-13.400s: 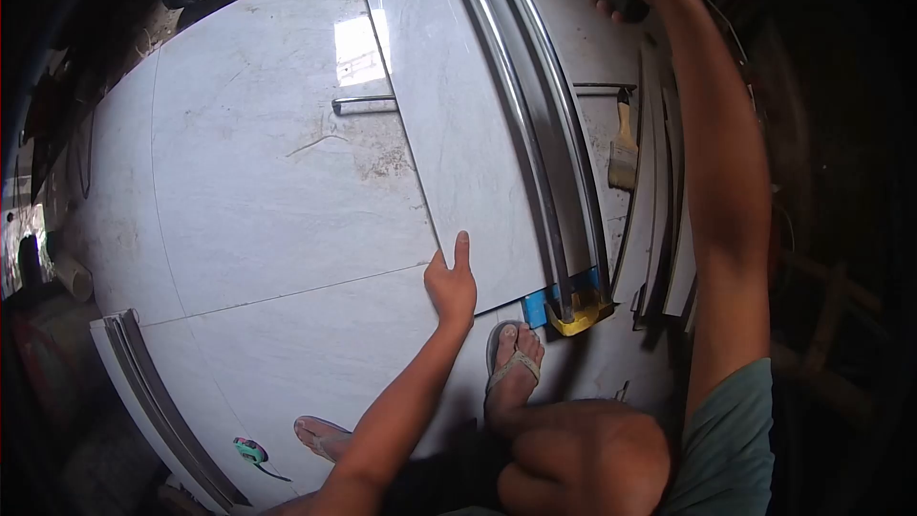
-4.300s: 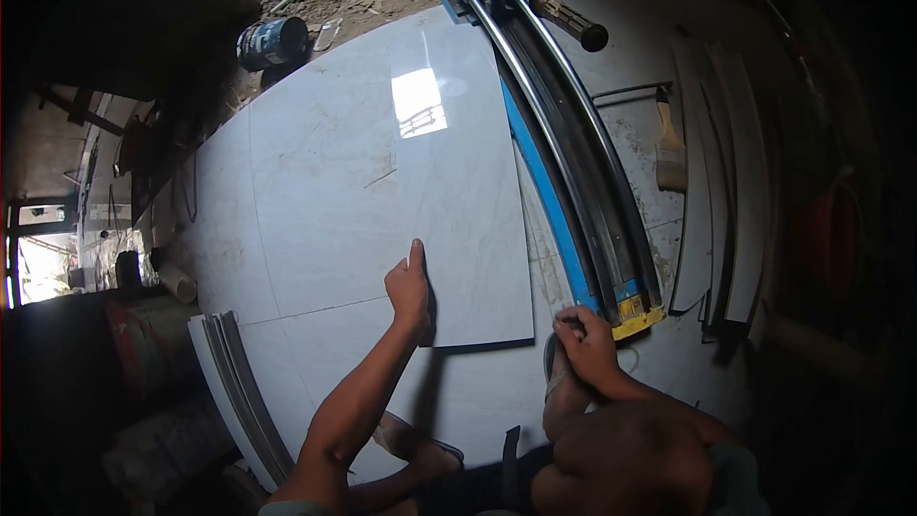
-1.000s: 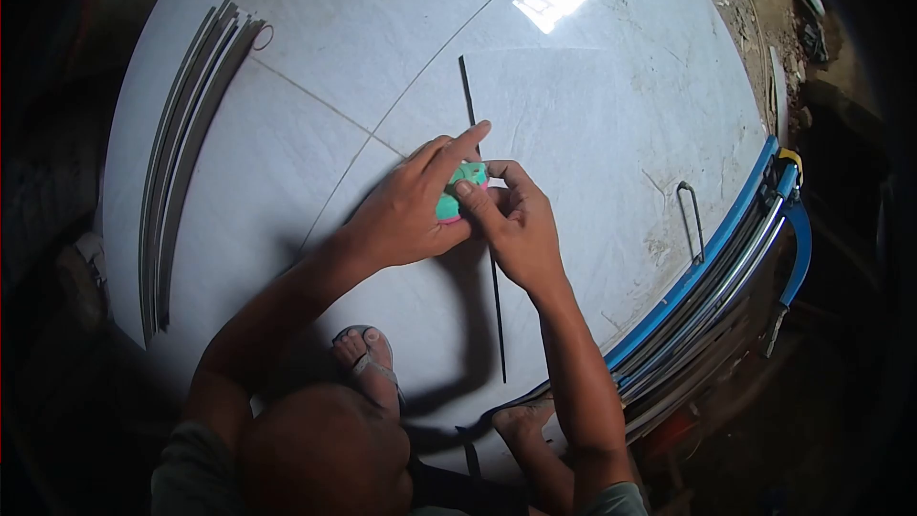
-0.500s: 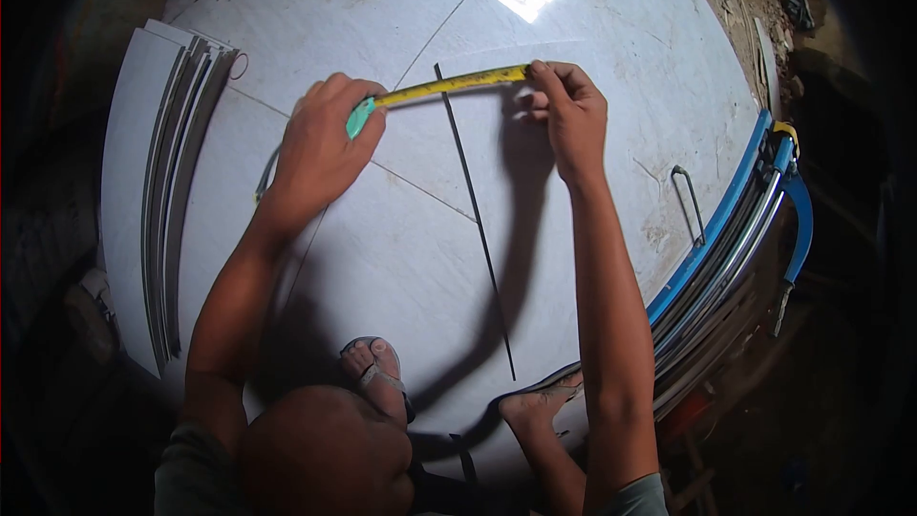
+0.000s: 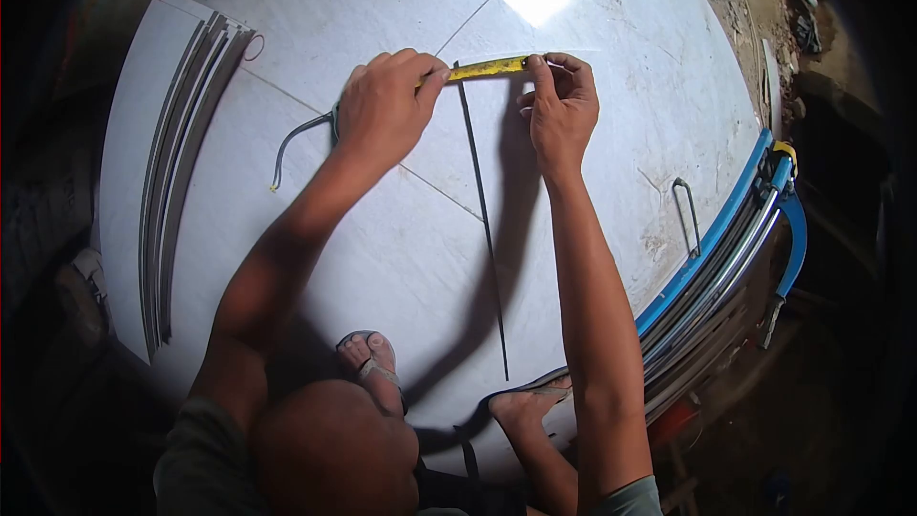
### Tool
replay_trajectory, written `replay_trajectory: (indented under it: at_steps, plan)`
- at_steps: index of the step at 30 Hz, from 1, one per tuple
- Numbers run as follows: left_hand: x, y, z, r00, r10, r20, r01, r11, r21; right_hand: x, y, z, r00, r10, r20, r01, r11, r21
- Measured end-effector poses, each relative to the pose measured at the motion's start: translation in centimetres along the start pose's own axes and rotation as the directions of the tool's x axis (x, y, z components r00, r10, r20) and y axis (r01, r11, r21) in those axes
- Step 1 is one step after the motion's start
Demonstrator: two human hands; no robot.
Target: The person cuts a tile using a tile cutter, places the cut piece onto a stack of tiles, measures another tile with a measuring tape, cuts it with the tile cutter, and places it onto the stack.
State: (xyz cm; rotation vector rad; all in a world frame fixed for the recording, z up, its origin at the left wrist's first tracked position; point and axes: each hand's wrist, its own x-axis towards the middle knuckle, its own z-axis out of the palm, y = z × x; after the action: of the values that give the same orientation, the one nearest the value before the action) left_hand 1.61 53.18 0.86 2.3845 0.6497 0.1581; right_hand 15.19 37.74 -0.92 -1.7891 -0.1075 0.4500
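Observation:
My left hand (image 5: 382,115) is closed around a tape measure, whose case is mostly hidden behind the fingers. A dark wrist strap (image 5: 292,138) trails from the case to the left. Between my hands runs a short stretch of yellow tape blade (image 5: 487,68), printed face partly worn. My right hand (image 5: 565,113) pinches the blade's free end between thumb and fingers. Under the blade, a thin dark strip (image 5: 484,215) lies lengthwise on the pale tiles, its far tip just by the tape.
Long grey and white profiles (image 5: 181,182) lie on the left. At right are a bent metal rod (image 5: 688,215), a blue bar (image 5: 702,258), several metal tubes (image 5: 755,248) and a blue-framed hacksaw (image 5: 795,248). My sandalled feet (image 5: 374,363) rest on the tiled floor (image 5: 592,258).
My left hand has moved right, closer to my right hand, so less yellow blade shows between them. More of the strap is now visible. My right hand has shifted slightly left.

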Motion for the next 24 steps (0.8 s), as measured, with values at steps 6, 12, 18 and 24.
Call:
replay_trajectory:
  at_steps: [6,12,18,24]
  plan:
    - [1.1,-0.9,-0.3,0.996,-0.063,0.07,0.065,0.998,-0.024,0.5,1.4,-0.9,0.929,-0.359,0.089,0.369,0.891,-0.265]
    - [1.2,-0.6,-0.1,0.994,-0.066,0.092,0.06,0.996,0.071,1.3,2.4,-0.6,0.768,-0.637,0.06,0.589,0.668,-0.455]
    - [1.5,-0.8,0.8,0.998,-0.026,0.049,0.023,0.998,0.059,1.6,2.2,-0.5,0.783,-0.621,0.025,0.547,0.669,-0.503]
    - [1.8,-0.6,1.1,0.998,-0.041,0.04,0.038,0.997,0.068,1.9,1.7,-0.3,0.799,-0.601,0.0,0.527,0.701,-0.481]
